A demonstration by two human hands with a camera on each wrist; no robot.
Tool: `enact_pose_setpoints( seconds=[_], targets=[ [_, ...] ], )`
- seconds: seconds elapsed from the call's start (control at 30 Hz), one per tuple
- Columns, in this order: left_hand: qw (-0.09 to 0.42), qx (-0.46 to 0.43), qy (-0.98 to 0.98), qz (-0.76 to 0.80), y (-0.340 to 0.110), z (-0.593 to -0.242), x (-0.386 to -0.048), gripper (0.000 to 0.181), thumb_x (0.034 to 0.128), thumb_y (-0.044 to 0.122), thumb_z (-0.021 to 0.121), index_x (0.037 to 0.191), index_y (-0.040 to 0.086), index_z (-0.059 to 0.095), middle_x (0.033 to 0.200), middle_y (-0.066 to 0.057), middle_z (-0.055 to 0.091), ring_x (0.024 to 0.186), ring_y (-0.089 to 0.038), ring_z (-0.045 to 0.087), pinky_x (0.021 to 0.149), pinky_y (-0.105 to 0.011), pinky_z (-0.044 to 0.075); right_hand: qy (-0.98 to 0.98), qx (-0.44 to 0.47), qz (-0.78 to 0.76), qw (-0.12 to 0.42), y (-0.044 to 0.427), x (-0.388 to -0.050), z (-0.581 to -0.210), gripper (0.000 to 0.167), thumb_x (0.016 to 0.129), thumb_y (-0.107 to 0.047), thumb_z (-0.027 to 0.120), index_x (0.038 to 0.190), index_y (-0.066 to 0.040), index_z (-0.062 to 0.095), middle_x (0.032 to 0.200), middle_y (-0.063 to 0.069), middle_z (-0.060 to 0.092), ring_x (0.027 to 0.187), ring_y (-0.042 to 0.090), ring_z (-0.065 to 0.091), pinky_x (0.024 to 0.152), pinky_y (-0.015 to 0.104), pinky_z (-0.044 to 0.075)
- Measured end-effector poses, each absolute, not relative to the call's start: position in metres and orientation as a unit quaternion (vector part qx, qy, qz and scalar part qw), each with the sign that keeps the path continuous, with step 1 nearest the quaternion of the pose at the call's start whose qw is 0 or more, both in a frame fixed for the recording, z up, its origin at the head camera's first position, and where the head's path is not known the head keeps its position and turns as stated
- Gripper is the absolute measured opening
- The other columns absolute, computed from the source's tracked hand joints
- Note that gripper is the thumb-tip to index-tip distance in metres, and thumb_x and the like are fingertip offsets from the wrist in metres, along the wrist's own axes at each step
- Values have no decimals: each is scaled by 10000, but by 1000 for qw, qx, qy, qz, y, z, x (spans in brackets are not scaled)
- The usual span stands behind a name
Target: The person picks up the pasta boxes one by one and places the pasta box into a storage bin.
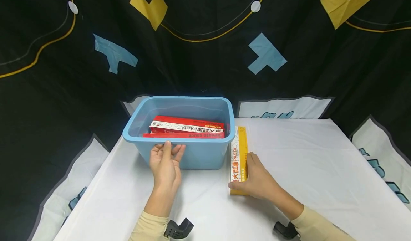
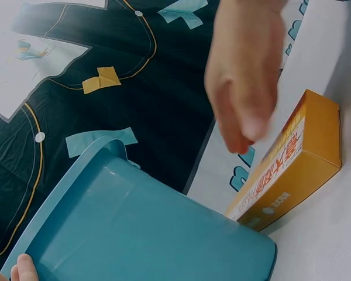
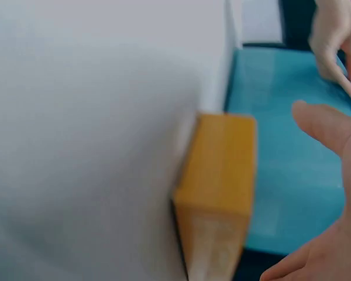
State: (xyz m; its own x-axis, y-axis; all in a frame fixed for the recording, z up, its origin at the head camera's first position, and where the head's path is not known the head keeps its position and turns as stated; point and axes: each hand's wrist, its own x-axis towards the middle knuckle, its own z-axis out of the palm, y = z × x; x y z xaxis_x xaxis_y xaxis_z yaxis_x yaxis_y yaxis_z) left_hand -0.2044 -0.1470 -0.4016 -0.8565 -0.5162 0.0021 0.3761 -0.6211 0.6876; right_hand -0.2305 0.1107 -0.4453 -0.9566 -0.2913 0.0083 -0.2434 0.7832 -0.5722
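Observation:
A light-blue plastic bin stands on the table, with my left hand at its front rim. The left thumb and fingers pinch that rim; in the left wrist view only fingertips show. Inside the bin lie red and white pasta boxes, one edge reading "Tomato sauce". To the right of the bin lies a yellow and white pasta box. Over its near end hovers my right hand, thumb and fingers spread across its width. The right wrist view shows a gap between this hand and the yellow box.
White cloth covers the table. Behind it hangs a dark curtain with yellow and blue tape pieces. Each wrist wears a black strap mount.

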Motion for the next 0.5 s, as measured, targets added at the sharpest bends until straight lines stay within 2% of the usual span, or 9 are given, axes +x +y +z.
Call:
enact_pose_setpoints(
  seconds=[0.03, 0.1, 0.17, 0.23, 0.5],
  targets=[
    [249, 99, -357, -895, -147, -402, -204, 245, 995, 168, 572, 1101, 75, 372, 1083, -108, 469, 807, -187, 606, 932, -412, 549, 945, -148, -288, 40, 108, -229, -449, 1297, 610, -605, 852, 1482, 105, 204, 1514, 244, 264, 1313, 341, 378, 1076, 488, 425],
    [249, 100, -357, -895, -147, -403, -204, 254, 993, 170, 578, 1107, 72, 374, 1108, -118, 471, 812, -188, 607, 932, -412, 550, 951, -158, -265, 33, 103, -226, -456, 1382, 577, -639, 852, 1478, 136, 148, 1549, 283, 158, 1399, 381, 252, 1125, 507, 346],
    [248, 102, -358, -894, -147, -403, -204, 266, 989, 173, 584, 1118, 67, 377, 1133, -127, 472, 817, -188, 608, 933, -410, 549, 955, -163, -245, 21, 99, -225, -461, 1393, 570, -630, 860, 1469, 155, 142, 1545, 307, 143, 1418, 411, 198, 1132, 511, 329],
    [246, 104, -360, -894, -147, -404, -204, 276, 988, 173, 586, 1130, 62, 378, 1151, -134, 472, 822, -189, 607, 931, -408, 551, 959, -166, -231, 11, 98, -224, -465, 1360, 586, -587, 870, 1455, 175, 153, 1535, 335, 139, 1429, 444, 146, 1142, 522, 302],
    [247, 108, -364, -892, -148, -403, -204, 293, 989, 183, 585, 1156, 61, 378, 1190, -139, 479, 831, -184, 611, 925, -403, 555, 964, -140, -223, 27, 116, -228, -467, 1170, 625, -342, 808, 1426, 213, 161, 1518, 376, 122, 1418, 490, 117, 1154, 563, 252]
  ],
)
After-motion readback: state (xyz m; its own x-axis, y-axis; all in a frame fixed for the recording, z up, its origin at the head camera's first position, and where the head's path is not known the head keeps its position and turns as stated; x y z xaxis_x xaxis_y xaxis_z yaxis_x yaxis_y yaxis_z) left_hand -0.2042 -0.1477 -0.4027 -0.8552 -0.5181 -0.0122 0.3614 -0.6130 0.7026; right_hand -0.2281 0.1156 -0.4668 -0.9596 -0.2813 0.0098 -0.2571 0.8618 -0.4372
